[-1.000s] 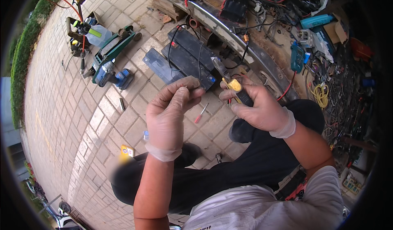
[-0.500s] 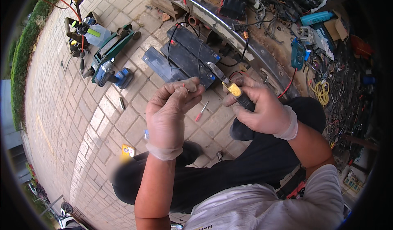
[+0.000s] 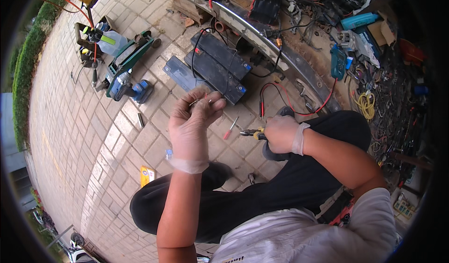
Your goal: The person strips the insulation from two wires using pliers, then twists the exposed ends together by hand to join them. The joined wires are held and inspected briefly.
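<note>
The right hand (image 3: 280, 134), curled round pliers (image 3: 258, 133), has dropped just right of the screwdriver (image 3: 231, 128) — the left hand (image 3: 191, 127), leftward, still pinches a thin red piece (image 3: 206, 95).

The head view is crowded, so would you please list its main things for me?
Pliers: one, yellow and black, right of centre
Small piece: one, partly red, centre
Battery-like blocks: three, dark grey, top centre
Screwdriver: one, red-handled, left of pliers
Probes: two, red and black, above pliers
Drill: one, blue, upper left
Spray bottle: one, translucent, upper left
Box: one, yellow, lower left
Coiled cord: one, yellow, right side
Left hand: one, translucent-gloved, holding small piece
Right hand: one, translucent-gloved, holding pliers
</note>
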Available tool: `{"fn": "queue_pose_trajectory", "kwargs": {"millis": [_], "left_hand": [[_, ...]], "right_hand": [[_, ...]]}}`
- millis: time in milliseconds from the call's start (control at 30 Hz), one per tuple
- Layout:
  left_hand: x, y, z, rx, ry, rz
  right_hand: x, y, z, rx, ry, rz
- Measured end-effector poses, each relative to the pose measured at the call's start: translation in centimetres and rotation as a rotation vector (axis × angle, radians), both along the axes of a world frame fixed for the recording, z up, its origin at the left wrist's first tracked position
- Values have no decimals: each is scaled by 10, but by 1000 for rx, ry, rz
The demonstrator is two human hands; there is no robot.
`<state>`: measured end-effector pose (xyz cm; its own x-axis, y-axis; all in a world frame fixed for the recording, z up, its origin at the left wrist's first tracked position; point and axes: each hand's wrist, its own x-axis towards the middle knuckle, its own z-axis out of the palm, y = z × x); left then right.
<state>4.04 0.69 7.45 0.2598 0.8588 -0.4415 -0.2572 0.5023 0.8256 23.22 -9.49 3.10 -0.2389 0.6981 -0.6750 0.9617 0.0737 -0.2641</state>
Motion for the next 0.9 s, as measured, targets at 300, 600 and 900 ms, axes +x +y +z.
{"fn": "queue_pose_trajectory", "kwargs": {"millis": [300, 600, 900], "left_hand": [[-6, -5, -15, -73, -217, -44], [5, -11, -13, 14, -166, -87], [5, 21, -46, 563, 508, -391]], "right_hand": [[-24, 32, 11, 703, 938, -661], [-47, 61, -7, 863, 1150, -736], [-59, 75, -49, 1032, 1146, -824]]}}
